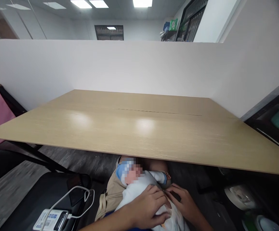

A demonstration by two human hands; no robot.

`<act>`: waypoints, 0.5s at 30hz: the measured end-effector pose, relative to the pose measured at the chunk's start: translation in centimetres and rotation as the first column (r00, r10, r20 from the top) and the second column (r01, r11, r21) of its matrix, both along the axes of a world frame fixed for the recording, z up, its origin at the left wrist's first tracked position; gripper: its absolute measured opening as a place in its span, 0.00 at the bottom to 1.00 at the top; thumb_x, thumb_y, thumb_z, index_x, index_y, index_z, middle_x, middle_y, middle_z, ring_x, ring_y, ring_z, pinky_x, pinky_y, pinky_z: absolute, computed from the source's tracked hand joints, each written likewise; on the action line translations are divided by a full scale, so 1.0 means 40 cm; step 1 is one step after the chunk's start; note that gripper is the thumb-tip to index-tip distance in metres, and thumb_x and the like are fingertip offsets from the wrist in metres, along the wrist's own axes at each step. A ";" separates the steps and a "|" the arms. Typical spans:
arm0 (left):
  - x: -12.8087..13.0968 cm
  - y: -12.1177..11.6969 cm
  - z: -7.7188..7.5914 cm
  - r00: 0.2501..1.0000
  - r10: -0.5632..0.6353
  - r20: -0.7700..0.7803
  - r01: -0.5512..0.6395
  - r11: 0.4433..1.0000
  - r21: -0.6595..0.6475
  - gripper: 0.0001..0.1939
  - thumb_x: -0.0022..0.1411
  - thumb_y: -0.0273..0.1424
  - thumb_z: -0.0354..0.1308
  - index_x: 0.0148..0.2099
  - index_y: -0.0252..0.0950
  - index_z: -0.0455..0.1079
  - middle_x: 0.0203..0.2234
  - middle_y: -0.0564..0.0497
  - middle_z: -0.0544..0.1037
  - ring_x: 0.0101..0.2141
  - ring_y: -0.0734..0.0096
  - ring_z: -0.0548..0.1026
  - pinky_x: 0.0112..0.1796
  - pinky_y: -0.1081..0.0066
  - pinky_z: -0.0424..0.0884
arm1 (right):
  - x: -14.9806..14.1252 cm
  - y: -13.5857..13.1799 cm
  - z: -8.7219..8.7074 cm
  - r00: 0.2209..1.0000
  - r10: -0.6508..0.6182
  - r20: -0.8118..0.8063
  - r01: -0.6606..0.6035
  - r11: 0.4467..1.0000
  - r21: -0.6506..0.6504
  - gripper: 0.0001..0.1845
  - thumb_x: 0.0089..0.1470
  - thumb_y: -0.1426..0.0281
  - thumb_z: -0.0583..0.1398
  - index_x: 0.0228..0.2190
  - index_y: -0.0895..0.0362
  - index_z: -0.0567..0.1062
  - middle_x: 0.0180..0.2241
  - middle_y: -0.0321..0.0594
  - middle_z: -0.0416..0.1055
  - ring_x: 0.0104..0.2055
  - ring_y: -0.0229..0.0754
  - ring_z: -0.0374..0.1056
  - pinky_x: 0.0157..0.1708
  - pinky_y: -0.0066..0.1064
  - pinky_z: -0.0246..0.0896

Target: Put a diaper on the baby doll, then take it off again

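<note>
A baby-like figure with a blue and white cap (pixel 121 173) lies across my lap under the table's front edge. I cannot tell whether it is a baby or a doll. White cloth (pixel 131 195) covers its body, and one small sleeved arm (pixel 159 176) sticks out with a blue cuff. My left hand (pixel 151 205) lies over the cloth, fingers bent and closed on it. Beside it, my right hand (pixel 182 200) pinches the same cloth between thumb and fingers. The fingertips of both hands nearly meet, and what lies under them is partly hidden.
A wooden table (pixel 129 128) spans the view above my lap, with a white partition (pixel 105 67) behind it. At left, a black chair (pixel 33 199) holds a power bank (pixel 50 219) with a white cable (pixel 64 195). Round objects (pixel 240 195) sit in shadow at lower right.
</note>
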State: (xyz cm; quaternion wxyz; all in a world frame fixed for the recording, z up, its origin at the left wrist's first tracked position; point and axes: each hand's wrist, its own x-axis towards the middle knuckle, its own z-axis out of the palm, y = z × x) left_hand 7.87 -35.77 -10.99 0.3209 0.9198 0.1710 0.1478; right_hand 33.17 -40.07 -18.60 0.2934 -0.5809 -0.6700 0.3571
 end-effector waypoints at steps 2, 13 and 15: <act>-0.018 -0.006 0.002 0.999 0.043 0.034 -0.042 0.999 -0.032 0.13 0.76 0.40 0.59 0.57 0.42 0.70 0.51 0.46 0.80 0.53 0.57 0.75 0.56 0.59 0.66 | 0.000 0.020 -0.007 1.000 0.004 -0.016 -0.003 0.999 0.054 0.28 0.73 0.49 0.54 0.36 0.55 0.84 0.39 0.46 0.80 0.45 0.51 0.77 0.50 0.39 0.71; -0.043 -0.004 0.017 0.987 0.104 0.122 -0.083 0.982 -0.172 0.07 0.78 0.34 0.55 0.52 0.41 0.71 0.49 0.48 0.82 0.52 0.60 0.75 0.57 0.60 0.67 | -0.055 0.043 0.078 0.991 0.125 -0.037 -0.122 0.989 0.085 0.22 0.74 0.58 0.57 0.62 0.50 0.75 0.63 0.47 0.71 0.66 0.50 0.68 0.69 0.42 0.62; -0.047 -0.009 0.014 0.982 0.161 0.095 -0.142 0.973 -0.182 0.09 0.76 0.35 0.57 0.55 0.41 0.71 0.51 0.46 0.80 0.54 0.57 0.73 0.58 0.59 0.67 | -0.079 0.026 0.098 0.977 0.210 -0.049 -0.207 0.977 0.060 0.21 0.74 0.61 0.56 0.63 0.49 0.74 0.65 0.46 0.70 0.68 0.49 0.67 0.71 0.43 0.61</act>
